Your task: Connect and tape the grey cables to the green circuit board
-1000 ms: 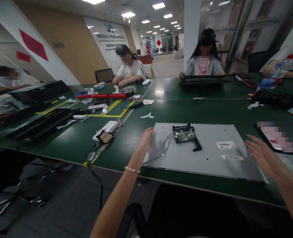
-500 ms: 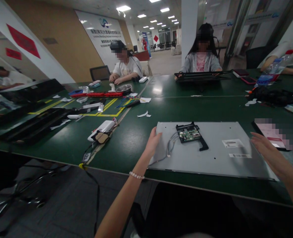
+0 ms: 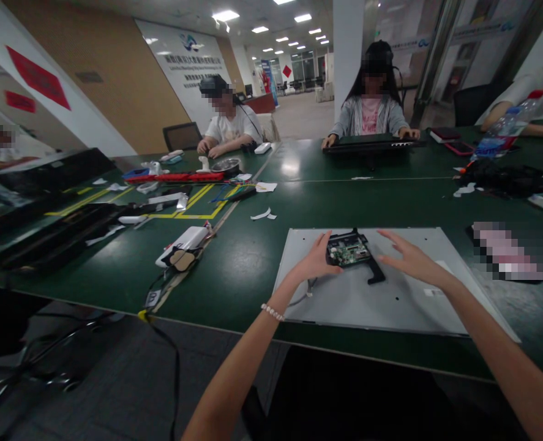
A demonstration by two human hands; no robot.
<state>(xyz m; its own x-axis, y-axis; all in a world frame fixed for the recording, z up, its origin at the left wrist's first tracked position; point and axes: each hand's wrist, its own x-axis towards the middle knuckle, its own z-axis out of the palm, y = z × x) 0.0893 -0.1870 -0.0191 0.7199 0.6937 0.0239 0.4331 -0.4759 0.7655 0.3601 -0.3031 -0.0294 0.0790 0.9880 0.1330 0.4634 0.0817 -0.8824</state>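
Observation:
A flat grey metal panel (image 3: pixel 358 309), like the back of a display, lies on the green table before me. On it sits a green circuit board (image 3: pixel 350 252) in a black plastic bracket (image 3: pixel 376 272) with an angled arm. My left hand (image 3: pixel 316 260) is at the board's left edge, thumb and fingers apart; whether it touches the board I cannot tell. My right hand (image 3: pixel 411 263) hovers over the panel to the right of the bracket, fingers spread, holding nothing. Grey cables (image 3: pixel 308 294) run from under my left hand across the panel. The right forearm partly covers a white label (image 3: pixel 434 292).
A phone (image 3: pixel 507 254) lies right of the panel. Left of it are a white power strip-like object (image 3: pixel 183 248) with a cable and long black casings (image 3: pixel 55 233). A bottle (image 3: pixel 496 135) stands far right. Across the green table (image 3: pixel 234 269), a co-worker holds a black panel (image 3: pixel 372 144).
Both my hands have left the panel's side edges and moved inward, now on either side of the circuit board. The co-worker opposite has tilted the black panel.

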